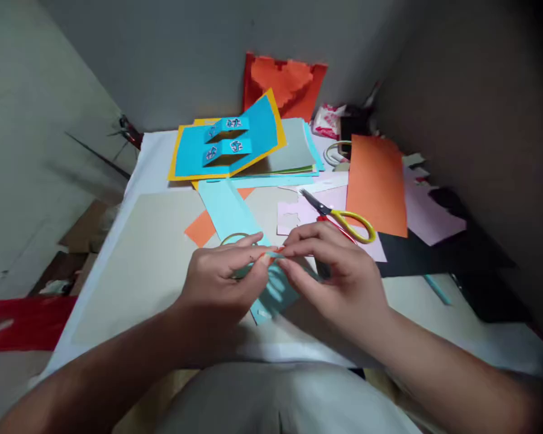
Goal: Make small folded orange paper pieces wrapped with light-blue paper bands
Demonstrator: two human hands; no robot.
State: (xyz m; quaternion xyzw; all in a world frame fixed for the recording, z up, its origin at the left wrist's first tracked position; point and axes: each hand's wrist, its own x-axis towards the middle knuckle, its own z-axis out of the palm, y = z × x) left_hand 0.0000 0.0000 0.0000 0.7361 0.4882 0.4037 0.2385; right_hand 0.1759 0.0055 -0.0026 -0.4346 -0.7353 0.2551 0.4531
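My left hand [224, 274] and my right hand [332, 271] meet over the middle of the table, fingertips pinched together on a small light-blue paper piece [276, 292]. The paper has cut-out shapes in it and hangs tilted below my fingers. A roll of clear tape [233, 240] lies just behind my left hand, partly hidden by it. A long light-blue strip [224, 208] runs away from my hands toward the back.
Yellow-handled scissors [344, 218] lie right of centre. An orange sheet [376, 184], pink paper [428, 211] and black paper [416, 256] sit at the right. A blue-and-yellow pop-up card [228, 144] and a red pop-up card [285, 84] stand at the back. Grey card [149, 259] covers the table.
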